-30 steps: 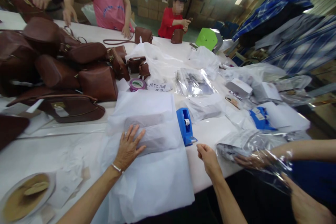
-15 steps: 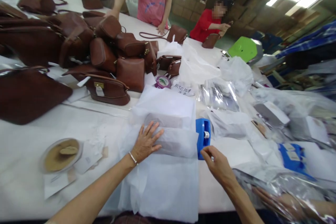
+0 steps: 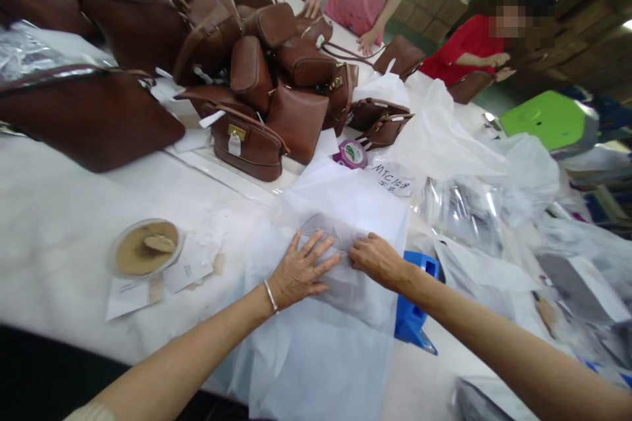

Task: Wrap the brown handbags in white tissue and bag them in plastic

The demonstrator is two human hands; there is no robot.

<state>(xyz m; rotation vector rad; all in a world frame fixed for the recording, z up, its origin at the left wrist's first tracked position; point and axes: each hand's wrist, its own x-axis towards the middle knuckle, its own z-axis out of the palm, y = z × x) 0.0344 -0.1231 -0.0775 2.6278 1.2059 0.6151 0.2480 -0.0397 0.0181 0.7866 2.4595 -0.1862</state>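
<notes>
My left hand [image 3: 303, 268] lies flat with spread fingers on a bundle wrapped in thin white tissue paper [image 3: 320, 362]. Through the paper shows a dull grey-brown flat shape [image 3: 340, 289] whose kind is hidden. My right hand [image 3: 378, 261] presses on the right side of the same bundle, its fingers curled together. Whatever they may pinch is too small to make out. Just right of the bundle, partly behind my right forearm, stands a blue tape dispenser [image 3: 412, 316].
Brown leather handbags [image 3: 249, 145] are heaped at the back left. A round tub [image 3: 148, 247] and paper slips [image 3: 133, 296] lie left. A purple tape roll [image 3: 351, 154] sits beyond the paper. Clear plastic bags [image 3: 464, 210] cover the right side. Co-workers stand across the table.
My right hand has moved left from beside the blue tape dispenser onto the wrapped bundle. My left hand stays flat on the paper. The camera view has turned left.
</notes>
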